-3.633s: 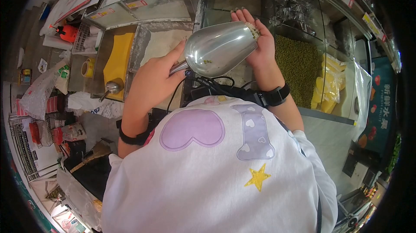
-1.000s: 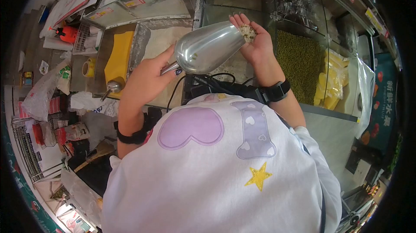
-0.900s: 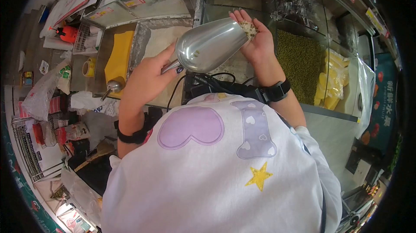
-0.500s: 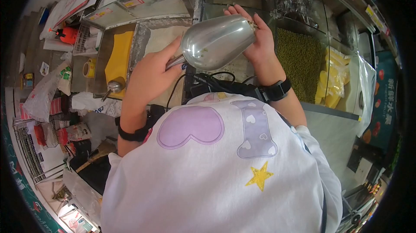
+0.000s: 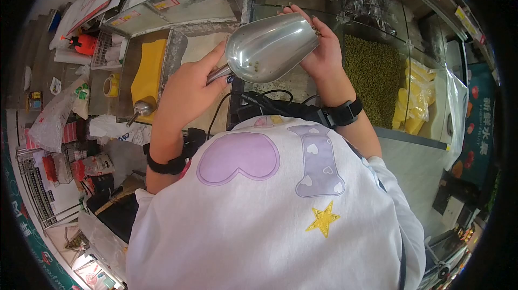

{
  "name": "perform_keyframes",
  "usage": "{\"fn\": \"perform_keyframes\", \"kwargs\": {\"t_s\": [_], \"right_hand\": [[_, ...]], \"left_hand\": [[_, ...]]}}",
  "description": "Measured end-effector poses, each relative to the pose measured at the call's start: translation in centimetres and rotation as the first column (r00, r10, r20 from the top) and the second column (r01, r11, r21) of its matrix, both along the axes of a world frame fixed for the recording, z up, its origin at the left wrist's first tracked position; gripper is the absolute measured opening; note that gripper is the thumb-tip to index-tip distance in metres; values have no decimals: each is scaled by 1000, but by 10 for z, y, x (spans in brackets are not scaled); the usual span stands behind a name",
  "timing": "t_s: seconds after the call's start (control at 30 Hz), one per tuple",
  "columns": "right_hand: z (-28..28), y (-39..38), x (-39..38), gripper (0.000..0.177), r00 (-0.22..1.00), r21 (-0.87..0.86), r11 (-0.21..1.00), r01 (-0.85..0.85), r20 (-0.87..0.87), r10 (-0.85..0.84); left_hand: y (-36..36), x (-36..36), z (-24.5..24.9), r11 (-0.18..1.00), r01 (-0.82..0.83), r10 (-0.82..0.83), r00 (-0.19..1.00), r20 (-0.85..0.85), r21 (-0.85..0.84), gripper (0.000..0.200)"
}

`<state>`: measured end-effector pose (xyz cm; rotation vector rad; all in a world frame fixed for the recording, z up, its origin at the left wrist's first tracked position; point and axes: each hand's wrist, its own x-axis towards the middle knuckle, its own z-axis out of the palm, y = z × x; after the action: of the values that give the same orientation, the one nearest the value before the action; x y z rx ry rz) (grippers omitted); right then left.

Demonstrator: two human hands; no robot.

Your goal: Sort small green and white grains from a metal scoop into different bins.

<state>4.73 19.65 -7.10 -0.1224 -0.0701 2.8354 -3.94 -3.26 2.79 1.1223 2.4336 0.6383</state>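
The left hand (image 5: pixel 186 93) grips the handle of the metal scoop (image 5: pixel 270 47), tilted above the near bins, and the right hand (image 5: pixel 324 55) lies open, cupped at its mouth, so a steeper tilt may spill grains (image 5: pixel 318 32) past the palm into the green beans (image 5: pixel 372 82).

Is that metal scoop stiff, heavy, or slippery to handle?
The metal scoop looks rigid: its polished bowl shows no dents. It is probably light for its size, since the left hand carries it by the thin handle alone. Its mirror-like surface looks slick. The right hand cupped at its mouth may help steady it.
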Motion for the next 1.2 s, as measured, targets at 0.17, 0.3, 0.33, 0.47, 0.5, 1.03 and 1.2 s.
{"fn": "perform_keyframes", "kwargs": {"t_s": [0.17, 0.3, 0.33, 0.47, 0.5, 1.03, 1.2], "right_hand": [[-2, 1, -1, 45, 1000, 29, 999, 18, -20, -17], [1, -1, 0, 44, 999, 45, 998, 39, -4, -39], [1, -1, 0, 44, 999, 49, 998, 41, -9, -40], [-2, 0, 0, 44, 998, 38, 999, 30, -57, -27], [-1, 0, 0, 44, 998, 38, 999, 29, -58, -27], [0, -1, 0, 45, 998, 51, 998, 24, -56, -21], [-4, 1, 1, 45, 993, 28, 1000, -3, -117, 7]], "left_hand": [[-1, 0, -2, 1000, 2, -2, 1000, 14, 31, 62], [0, 1, 2, 1000, -1, 1, 1000, -16, -5, 63], [0, 1, 1, 1000, 2, -2, 1000, -9, 5, 63], [-1, 1, -1, 999, 8, -7, 1000, -5, 31, 64], [0, 2, -1, 999, 7, -7, 1000, -5, 32, 64], [3, 7, -2, 998, 20, -18, 999, -41, 60, 66], [4, 7, 1, 1000, 16, -16, 1000, -21, -13, 62]]}}
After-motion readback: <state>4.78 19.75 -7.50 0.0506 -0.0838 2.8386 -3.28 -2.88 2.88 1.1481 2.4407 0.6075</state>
